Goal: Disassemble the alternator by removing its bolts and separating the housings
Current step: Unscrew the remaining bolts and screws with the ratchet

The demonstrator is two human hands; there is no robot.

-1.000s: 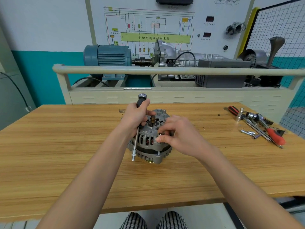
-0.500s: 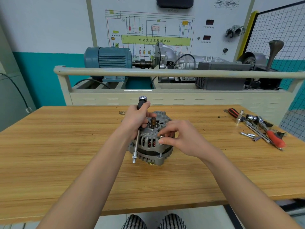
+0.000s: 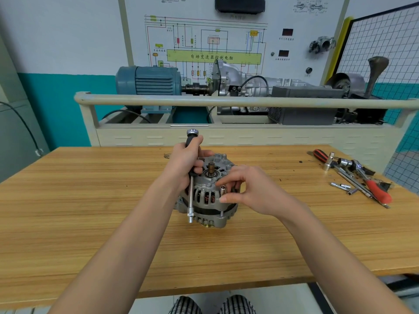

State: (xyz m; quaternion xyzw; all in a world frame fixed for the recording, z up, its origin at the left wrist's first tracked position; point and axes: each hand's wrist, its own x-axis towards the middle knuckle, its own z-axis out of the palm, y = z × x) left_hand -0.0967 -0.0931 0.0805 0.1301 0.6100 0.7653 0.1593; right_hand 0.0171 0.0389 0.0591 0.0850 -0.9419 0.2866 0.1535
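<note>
A grey cast alternator stands shaft-up on the wooden table. My left hand grips the black handle of a nut driver, whose steel shaft hangs down the alternator's left side; the hand also leans on the housing. My right hand pinches a small silver socket between thumb and forefinger. The socket stands on a long bolt at the alternator's front right edge, and the bolt's shank shows below it.
Loose tools lie at the table's right: a ratchet, a red-handled screwdriver, extensions and small sockets. Behind the table stands a trainer bench with a rail, a blue motor and a gearbox.
My right hand's fingers have turned at the bolt and drawn back, so the socket now shows between thumb and forefinger. The left hand and nut driver have stayed in place.
</note>
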